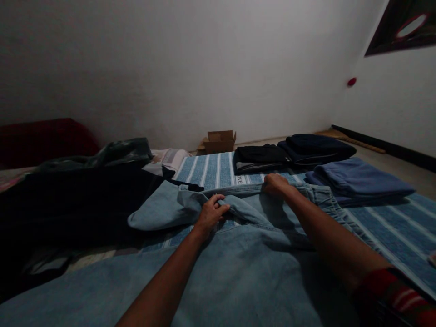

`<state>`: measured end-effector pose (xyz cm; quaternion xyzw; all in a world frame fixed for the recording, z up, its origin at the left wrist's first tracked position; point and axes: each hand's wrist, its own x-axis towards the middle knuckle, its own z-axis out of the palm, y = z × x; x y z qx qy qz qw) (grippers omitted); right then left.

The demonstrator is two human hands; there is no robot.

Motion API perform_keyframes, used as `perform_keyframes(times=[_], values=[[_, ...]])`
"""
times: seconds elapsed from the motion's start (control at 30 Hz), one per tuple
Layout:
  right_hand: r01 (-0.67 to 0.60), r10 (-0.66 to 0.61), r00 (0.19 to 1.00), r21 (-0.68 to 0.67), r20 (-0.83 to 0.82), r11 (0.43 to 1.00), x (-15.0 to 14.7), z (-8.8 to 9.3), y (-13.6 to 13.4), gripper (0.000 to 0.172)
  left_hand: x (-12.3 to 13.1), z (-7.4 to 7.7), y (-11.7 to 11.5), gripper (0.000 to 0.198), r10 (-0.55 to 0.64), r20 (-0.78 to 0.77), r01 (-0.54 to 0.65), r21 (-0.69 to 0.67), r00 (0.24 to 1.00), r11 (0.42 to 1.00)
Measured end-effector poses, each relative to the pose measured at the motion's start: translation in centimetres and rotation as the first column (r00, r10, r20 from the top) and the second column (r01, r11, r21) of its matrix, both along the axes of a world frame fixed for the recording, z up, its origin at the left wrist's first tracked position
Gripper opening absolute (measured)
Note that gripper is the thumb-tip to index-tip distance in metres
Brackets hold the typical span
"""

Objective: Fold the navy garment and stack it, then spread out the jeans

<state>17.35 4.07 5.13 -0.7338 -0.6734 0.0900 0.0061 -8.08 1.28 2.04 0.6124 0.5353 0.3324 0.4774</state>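
Light blue jeans with a gathered elastic waistband lie spread before me, the waist toward the right. One leg runs off to the left along the far side, bunched near the middle. My left hand is closed on the denim of that leg, thumb and fingers gripping a fold. Farther right, my right hand grips the far edge of the jeans near the waistband, its fingertips partly hidden. Bedding shows through a gap between the two legs.
A blue and white striped bedsheet lies underneath. Folded dark clothes, a navy pile and folded blue trousers sit at the far right. Dark garments are heaped at left. A cardboard box stands by the wall.
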Motion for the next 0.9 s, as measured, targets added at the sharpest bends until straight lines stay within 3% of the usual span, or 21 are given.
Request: perform_keyframes(times=[0.07,0.17,0.3,0.37,0.53,0.67,0.8,0.9], values=[[0.017,-0.017,1.0,-0.01,0.011,1.0,0.3,0.1,0.3,0.029,0.0,-0.1,0.5,0.039,0.008,-0.039,-0.006,0.061,0.999,0.998],[0.056,-0.057,0.998,0.048,0.034,0.997,1.0,1.2,0.5,0.022,0.1,1.0,1.0,0.032,0.032,-0.104,-0.012,0.193,0.994,0.981],[0.127,-0.144,0.987,0.214,0.065,0.968,1.7,3.1,0.5,0.027,0.7,2.6,1.8,0.032,0.073,-0.304,0.094,0.501,0.95,0.86],[0.148,-0.176,0.982,0.292,0.072,0.945,1.7,3.5,0.4,0.031,1.1,2.4,2.2,0.034,0.108,-0.396,0.148,0.562,0.912,0.814],[0.166,-0.213,0.974,0.407,0.072,0.898,1.4,3.0,0.0,0.033,1.7,0.6,2.7,0.04,0.131,-0.468,0.179,0.561,0.874,0.808],[0.195,-0.248,0.966,0.435,0.068,0.879,1.7,2.1,0.2,0.035,2.3,0.4,3.9,0.049,0.115,-0.469,0.199,0.568,0.876,0.799],[0.185,-0.231,0.971,0.408,0.067,0.894,1.9,0.4,0.1,0.034,3.0,-0.1,5.1,0.061,0.019,-0.502,0.26,0.481,0.865,0.837],[0.118,-0.157,0.985,0.376,0.074,0.919,1.5,-0.9,-1.0,0.028,2.4,-0.9,4.6,0.071,-0.021,-0.518,0.28,0.427,0.855,0.86]])
